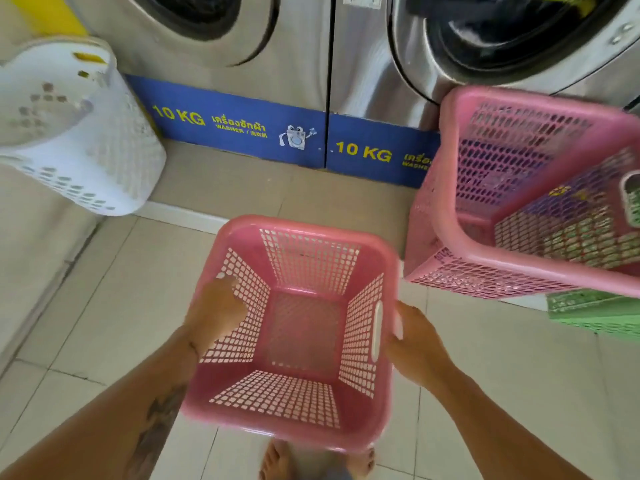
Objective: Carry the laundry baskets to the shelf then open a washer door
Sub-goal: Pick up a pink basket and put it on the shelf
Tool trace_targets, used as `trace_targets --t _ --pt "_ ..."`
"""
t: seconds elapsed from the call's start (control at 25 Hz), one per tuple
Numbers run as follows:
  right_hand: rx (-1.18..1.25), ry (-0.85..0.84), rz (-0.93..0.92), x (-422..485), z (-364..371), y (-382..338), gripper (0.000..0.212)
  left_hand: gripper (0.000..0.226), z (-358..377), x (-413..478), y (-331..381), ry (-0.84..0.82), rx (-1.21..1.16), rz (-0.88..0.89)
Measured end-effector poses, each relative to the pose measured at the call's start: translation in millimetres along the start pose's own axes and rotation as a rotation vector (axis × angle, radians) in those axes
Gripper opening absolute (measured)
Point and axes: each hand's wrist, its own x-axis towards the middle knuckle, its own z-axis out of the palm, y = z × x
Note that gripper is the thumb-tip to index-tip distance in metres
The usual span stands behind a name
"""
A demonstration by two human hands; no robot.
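I hold the pink basket (294, 327) with my left hand (216, 311) and right hand (414, 344), above the tiled floor (114, 306). Behind it, the washers' blue strip (235, 121) says "10 KG WASHER".

The basket (294, 327) sits between my hands, left hand (216, 311) inside its wall at nine o'clock, right hand (414, 344) outside at three. A second basket (519, 188) stands at two o'clock, a third (69, 126) at ten, washers (242, 39) behind at twelve.
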Motion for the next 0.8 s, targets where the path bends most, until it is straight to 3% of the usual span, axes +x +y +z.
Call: trace_targets --t 0.12,0.24,0.52,0.64,0.8 --pt "0.102 0.019 -0.117 -36.6 -82.9 -38.6 0.049 0.049 -23.6 -37.8 89.3 -0.058 -0.169 0.271" --pt "0.086 0.167 -0.216 -57.9 -181.3 -41.4 0.042 0.043 -43.6 -75.0 194.4 -0.027 -0.337 0.452" --pt "0.065 0.291 -0.116 8.7 -340.4 65.2 0.046 0.026 -4.8 -69.8 394.8 0.069 -0.416 0.497" --pt "0.003 0.311 -0.118 52.8 -384.1 119.3 0.042 0.041 39.4 -30.8 446.6 0.222 -0.289 0.385" --pt "-0.160 0.323 -0.066 115.7 -417.2 174.0 0.055 0.087 86.3 14.3 474.5 0.365 -0.114 0.306"
